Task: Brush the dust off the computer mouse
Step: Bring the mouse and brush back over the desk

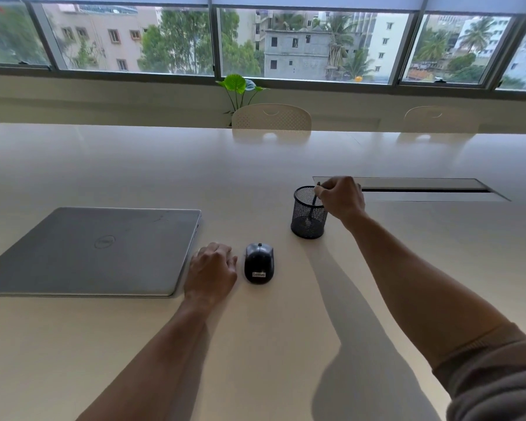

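Observation:
A black computer mouse [259,262] with a white label lies on the pale table [255,344]. My left hand [210,272] rests on the table just left of the mouse, fingers loosely curled, not touching it. Behind and to the right stands a black mesh cup [307,220]. My right hand [342,197] is at the cup's rim, fingers pinched on the top of a thin dark brush handle [313,205] that stands inside the cup. The brush's lower end is hidden by the mesh.
A closed silver laptop [94,250] lies left of my left hand. A recessed cable slot [422,189] runs behind the cup. Two white chairs [271,118] and a green plant [239,86] stand at the table's far edge under the windows.

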Tool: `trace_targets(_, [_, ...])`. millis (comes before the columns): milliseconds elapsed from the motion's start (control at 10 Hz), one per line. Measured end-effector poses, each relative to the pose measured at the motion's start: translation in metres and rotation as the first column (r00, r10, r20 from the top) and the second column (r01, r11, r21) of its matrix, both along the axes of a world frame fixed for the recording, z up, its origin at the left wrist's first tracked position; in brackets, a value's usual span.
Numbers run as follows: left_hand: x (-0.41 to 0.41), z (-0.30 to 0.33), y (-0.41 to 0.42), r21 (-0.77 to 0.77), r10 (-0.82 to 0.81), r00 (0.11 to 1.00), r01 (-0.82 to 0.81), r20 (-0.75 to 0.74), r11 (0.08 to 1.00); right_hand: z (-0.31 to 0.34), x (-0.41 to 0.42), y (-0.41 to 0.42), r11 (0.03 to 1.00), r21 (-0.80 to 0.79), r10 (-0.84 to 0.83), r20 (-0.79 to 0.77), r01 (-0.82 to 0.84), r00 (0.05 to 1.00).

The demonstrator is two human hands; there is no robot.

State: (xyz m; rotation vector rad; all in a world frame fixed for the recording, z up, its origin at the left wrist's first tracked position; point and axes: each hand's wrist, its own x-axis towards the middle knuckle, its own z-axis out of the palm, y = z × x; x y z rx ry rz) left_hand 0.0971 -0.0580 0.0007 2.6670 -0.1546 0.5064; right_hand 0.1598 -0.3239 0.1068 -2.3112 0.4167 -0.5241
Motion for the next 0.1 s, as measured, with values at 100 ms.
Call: trace_targets(100, [0.0006,-0.0005,-0.0002,-0.009,0.006,1.0,-0.006,0.001,1.0,-0.0002,-0.0086,-0.0025,0.996,0.068,-0.068,0.115,0.061,0.991])
